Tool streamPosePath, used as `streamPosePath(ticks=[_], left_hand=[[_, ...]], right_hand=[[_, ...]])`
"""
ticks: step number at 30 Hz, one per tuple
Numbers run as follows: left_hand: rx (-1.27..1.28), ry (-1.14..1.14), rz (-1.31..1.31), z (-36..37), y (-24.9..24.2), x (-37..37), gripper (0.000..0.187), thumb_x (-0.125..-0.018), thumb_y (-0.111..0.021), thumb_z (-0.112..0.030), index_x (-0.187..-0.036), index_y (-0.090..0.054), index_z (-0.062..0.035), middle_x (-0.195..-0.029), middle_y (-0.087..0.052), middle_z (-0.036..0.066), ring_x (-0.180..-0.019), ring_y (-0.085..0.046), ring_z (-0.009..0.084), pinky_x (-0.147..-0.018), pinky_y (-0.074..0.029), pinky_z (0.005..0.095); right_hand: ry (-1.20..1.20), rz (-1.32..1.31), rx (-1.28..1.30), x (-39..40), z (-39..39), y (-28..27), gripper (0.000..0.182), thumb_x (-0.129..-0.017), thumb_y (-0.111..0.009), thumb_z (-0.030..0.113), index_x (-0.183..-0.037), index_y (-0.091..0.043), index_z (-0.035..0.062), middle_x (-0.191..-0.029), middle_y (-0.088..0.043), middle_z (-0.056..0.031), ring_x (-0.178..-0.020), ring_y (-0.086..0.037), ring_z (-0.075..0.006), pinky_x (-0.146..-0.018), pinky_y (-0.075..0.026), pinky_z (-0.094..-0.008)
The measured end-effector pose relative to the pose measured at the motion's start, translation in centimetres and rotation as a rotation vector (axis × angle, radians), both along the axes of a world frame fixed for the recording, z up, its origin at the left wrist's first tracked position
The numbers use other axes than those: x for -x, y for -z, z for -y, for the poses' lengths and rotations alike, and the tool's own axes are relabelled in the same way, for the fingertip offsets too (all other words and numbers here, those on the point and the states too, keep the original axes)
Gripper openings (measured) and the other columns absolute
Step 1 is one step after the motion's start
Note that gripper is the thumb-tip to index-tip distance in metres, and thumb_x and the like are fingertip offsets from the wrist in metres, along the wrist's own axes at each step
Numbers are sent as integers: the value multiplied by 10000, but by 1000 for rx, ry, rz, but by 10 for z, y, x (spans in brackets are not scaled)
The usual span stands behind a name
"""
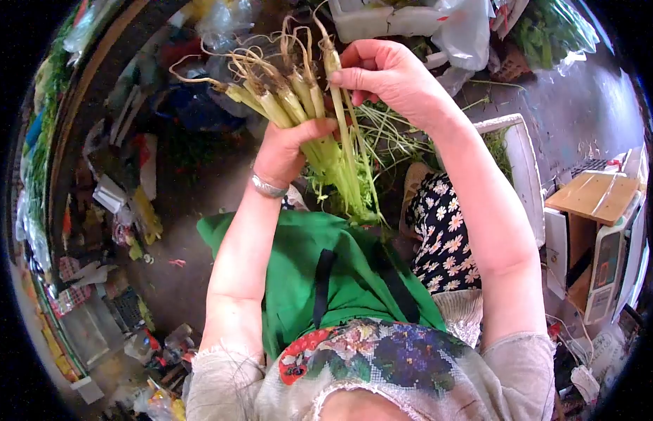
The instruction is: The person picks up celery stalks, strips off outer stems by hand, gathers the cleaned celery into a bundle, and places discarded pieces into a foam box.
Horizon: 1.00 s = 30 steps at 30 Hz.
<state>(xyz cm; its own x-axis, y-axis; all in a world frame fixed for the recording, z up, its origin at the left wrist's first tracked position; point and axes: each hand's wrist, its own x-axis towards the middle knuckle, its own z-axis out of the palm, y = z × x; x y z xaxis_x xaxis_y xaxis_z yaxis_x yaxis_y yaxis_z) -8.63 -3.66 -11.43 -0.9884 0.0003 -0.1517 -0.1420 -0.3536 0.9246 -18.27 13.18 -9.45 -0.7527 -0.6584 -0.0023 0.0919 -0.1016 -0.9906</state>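
Observation:
My left hand [290, 147] is wrapped round a bunch of celery [314, 151], its pale stalks and brown, stringy roots pointing up and away from me. The leafy ends hang down over my green apron [291, 259]. Just right of the bunch, my right hand [384, 74] pinches a single celery stalk [337, 98] near its root end. The lower part of that stalk runs down alongside the bunch. Part of my right fingertips is hidden behind the stalk and hand.
Loose green stems [389, 130] lie on the floor beyond my knees. A white foam box [533, 182] stands at my right, near a wooden board [594, 195]. Another white box [386, 24] and a clear plastic bag [467, 38] lie ahead. Mixed clutter lines the left side.

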Motion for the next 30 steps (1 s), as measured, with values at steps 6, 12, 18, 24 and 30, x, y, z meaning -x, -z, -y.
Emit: streamPosePath(ticks=[6,12,18,24,30], left_hand=[[51,-65,25,1,4,1,447,-759,-636,-58,-1187,-510,-28,-1064,-617,83,-978,-603,225,-886,-485,358],[2,-86,-33,6,7,1,435,-745,-660,-3,-1162,-538,-18,-1035,-618,61,-885,-623,177,-764,-533,312],[25,-3,26,9,-2,-2,442,-726,-644,-1,-1156,-537,-1,-964,-633,93,-831,-639,210,-745,-544,337],[43,104,25,21,2,-7,399,-726,-659,-33,-1108,-554,19,-924,-638,113,-786,-634,222,-716,-519,323],[-81,-35,29,29,-8,-5,274,-780,-612,-69,-1034,-553,16,-869,-623,115,-783,-608,223,-732,-503,345]], right_hand=[[-64,-58,-70,-6,7,6,187,-841,-673,151,-935,-617,0,-713,-594,12,-595,-540,-53,-562,-432,-190],[-47,-93,-24,-2,9,13,243,-852,-651,114,-1050,-607,-20,-786,-604,8,-634,-521,-47,-583,-444,-197],[-26,-155,-44,-4,5,12,241,-860,-622,84,-1077,-605,-21,-837,-624,-5,-727,-550,-66,-657,-468,-213],[242,-856,-167,12,-3,14,171,-791,-571,6,-948,-636,19,-787,-607,-73,-689,-603,-161,-647,-489,-275],[490,-1399,-919,-4,-2,18,142,-743,-573,115,-848,-668,118,-1073,-528,-119,-1078,-475,-287,-928,-352,-465]])
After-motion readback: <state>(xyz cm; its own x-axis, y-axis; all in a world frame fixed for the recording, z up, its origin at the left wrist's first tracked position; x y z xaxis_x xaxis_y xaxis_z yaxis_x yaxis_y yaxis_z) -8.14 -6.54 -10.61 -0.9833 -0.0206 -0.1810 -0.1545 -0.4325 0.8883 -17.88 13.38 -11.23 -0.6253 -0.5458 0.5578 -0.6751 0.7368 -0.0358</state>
